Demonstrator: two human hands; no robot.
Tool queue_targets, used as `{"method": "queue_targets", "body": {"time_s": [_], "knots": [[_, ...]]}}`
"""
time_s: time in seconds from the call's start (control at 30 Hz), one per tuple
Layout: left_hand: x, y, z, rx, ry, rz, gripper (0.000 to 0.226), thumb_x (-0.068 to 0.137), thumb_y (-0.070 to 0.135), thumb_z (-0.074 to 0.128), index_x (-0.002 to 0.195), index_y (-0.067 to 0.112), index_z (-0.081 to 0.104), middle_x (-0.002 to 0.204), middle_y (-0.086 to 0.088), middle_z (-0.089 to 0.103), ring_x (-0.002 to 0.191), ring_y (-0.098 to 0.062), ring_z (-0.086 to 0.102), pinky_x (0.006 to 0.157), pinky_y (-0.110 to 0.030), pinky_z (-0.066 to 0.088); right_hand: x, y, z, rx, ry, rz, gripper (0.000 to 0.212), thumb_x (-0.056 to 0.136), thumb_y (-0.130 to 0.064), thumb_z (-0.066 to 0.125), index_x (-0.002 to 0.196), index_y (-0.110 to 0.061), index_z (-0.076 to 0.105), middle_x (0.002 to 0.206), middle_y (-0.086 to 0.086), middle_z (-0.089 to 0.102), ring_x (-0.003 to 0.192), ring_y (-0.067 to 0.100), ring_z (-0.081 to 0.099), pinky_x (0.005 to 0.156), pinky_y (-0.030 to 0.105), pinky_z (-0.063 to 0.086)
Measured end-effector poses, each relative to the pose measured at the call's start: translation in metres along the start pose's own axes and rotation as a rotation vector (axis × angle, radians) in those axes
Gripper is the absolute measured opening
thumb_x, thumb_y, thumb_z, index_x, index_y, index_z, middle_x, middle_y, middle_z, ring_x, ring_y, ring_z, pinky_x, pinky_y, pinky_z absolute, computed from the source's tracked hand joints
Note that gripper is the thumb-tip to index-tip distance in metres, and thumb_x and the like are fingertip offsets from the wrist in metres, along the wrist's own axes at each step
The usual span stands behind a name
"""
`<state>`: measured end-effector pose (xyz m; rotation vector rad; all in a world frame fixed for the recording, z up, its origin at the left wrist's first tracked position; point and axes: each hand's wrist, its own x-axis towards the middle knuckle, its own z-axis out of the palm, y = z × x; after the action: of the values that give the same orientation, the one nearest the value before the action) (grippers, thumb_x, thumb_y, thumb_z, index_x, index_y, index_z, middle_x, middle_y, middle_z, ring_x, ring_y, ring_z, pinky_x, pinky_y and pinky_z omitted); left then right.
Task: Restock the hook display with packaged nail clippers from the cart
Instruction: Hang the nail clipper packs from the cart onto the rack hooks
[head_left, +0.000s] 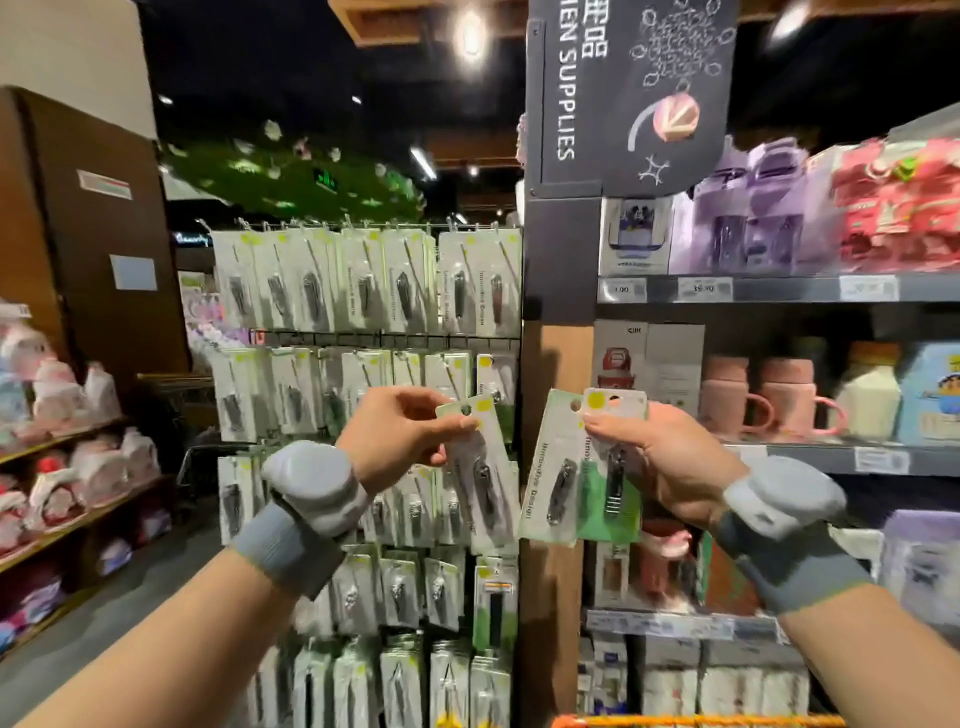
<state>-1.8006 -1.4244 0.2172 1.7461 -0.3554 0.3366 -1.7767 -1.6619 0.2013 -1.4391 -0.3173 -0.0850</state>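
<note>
My left hand (400, 431) pinches the top of one packaged nail clipper (480, 478), a white and green card with a dark clipper, held up in front of the hook display (363, 343). My right hand (660, 457) grips two more nail clipper packs (582, 478), fanned apart, just right of the display's edge. The display is a wire grid with rows of hooks, each hung with similar packs from top to bottom. The hook nearest the left pack is hidden behind it.
A wooden post (556, 364) stands right of the display. Shelves (779, 291) further right carry purple and pink boxes, pink mugs and bottles. The cart's orange rim (675, 721) shows at the bottom edge. Shelves with plush toys (62, 467) line the left aisle.
</note>
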Motion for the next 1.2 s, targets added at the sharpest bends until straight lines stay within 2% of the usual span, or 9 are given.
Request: {"method": "queue_targets", "body": {"time_s": [0.13,0.23,0.33,0.5,0.6,0.7,0.93,1.1,1.2], "knots": [[0.009,0.004,-0.025,0.033,0.043,0.059,0.016,0.087,0.009,0.064,0.083,-0.006,0.067,0.070,-0.013,0.064,0.064,-0.020,0.055,0.061,-0.032,0.049,0.005,-0.014,0.026,-0.025,-0.024,-0.050,0.016,0.084,-0.003,0.062,0.099,-0.005,0.067,0.087,0.006,0.075,0.077,0.013,0.071,0.067,0.021,0.054],[0.018,0.008,-0.035,0.009,0.066,0.075,0.019,0.088,0.010,0.061,0.094,-0.008,0.066,0.079,-0.012,0.066,0.067,-0.018,0.059,0.057,-0.024,0.054,0.011,-0.025,0.039,-0.005,-0.037,-0.062,0.010,0.085,-0.002,0.062,0.093,-0.004,0.068,0.084,0.007,0.074,0.072,0.013,0.071,0.060,0.020,0.053],[0.024,0.012,-0.043,0.051,0.081,0.121,0.014,0.086,0.011,0.065,0.087,-0.002,0.068,0.076,-0.007,0.068,0.066,-0.012,0.061,0.054,-0.020,0.052,0.019,-0.033,0.046,0.016,-0.060,-0.065,0.010,0.086,-0.004,0.060,0.093,-0.002,0.067,0.080,0.008,0.073,0.069,0.016,0.070,0.059,0.024,0.055],[0.035,0.014,-0.049,0.099,0.156,0.156,0.008,0.081,0.012,0.070,0.076,0.006,0.070,0.059,0.006,0.064,0.052,0.000,0.052,0.047,-0.012,0.042,0.035,-0.038,0.045,-0.021,-0.048,-0.107,0.018,0.073,-0.011,0.069,0.089,-0.003,0.069,0.084,0.009,0.074,0.075,0.020,0.070,0.079,0.035,0.054],[0.043,0.017,-0.054,0.091,0.207,0.205,0.007,0.079,0.006,0.071,0.079,-0.001,0.069,0.050,0.011,0.061,0.045,0.007,0.049,0.045,-0.005,0.036,0.044,-0.041,0.046,-0.020,-0.044,-0.131,0.012,0.074,-0.008,0.069,0.086,-0.004,0.070,0.083,0.008,0.074,0.075,0.019,0.070,0.074,0.031,0.055],[0.053,0.020,-0.060,0.072,0.225,0.237,0.007,0.078,0.004,0.072,0.081,-0.002,0.070,0.048,0.013,0.061,0.044,0.008,0.049,0.045,-0.003,0.035,0.052,-0.043,0.049,-0.015,-0.024,-0.130,0.023,0.062,-0.015,0.072,0.083,-0.005,0.072,0.086,0.011,0.074,0.078,0.022,0.070,0.084,0.039,0.053],[0.070,0.017,-0.080,0.072,0.208,0.253,0.006,0.078,0.006,0.072,0.074,0.002,0.070,0.044,0.009,0.057,0.041,0.001,0.045,0.042,-0.010,0.035,0.066,-0.047,0.057,-0.030,-0.012,-0.134,0.017,0.076,-0.007,0.068,0.093,-0.005,0.071,0.090,0.012,0.074,0.080,0.022,0.070,0.085,0.038,0.053],[0.088,0.007,-0.108,0.029,0.161,0.249,0.005,0.076,0.005,0.073,0.072,0.003,0.071,0.048,0.005,0.060,0.043,-0.005,0.048,0.043,-0.015,0.040,0.080,-0.045,0.081,-0.138,0.042,-0.180,0.044,0.064,-0.022,0.072,0.104,-0.004,0.070,0.103,0.012,0.072,0.102,0.027,0.066,0.100,0.045,0.046],[0.096,0.000,-0.123,0.070,0.116,0.269,0.006,0.076,0.005,0.074,0.073,0.001,0.071,0.049,0.002,0.060,0.044,-0.009,0.048,0.044,-0.017,0.041,0.090,-0.043,0.092,-0.257,0.058,-0.219,0.051,0.058,-0.036,0.075,0.102,-0.010,0.073,0.103,0.007,0.073,0.104,0.025,0.066,0.103,0.048,0.043]]}}
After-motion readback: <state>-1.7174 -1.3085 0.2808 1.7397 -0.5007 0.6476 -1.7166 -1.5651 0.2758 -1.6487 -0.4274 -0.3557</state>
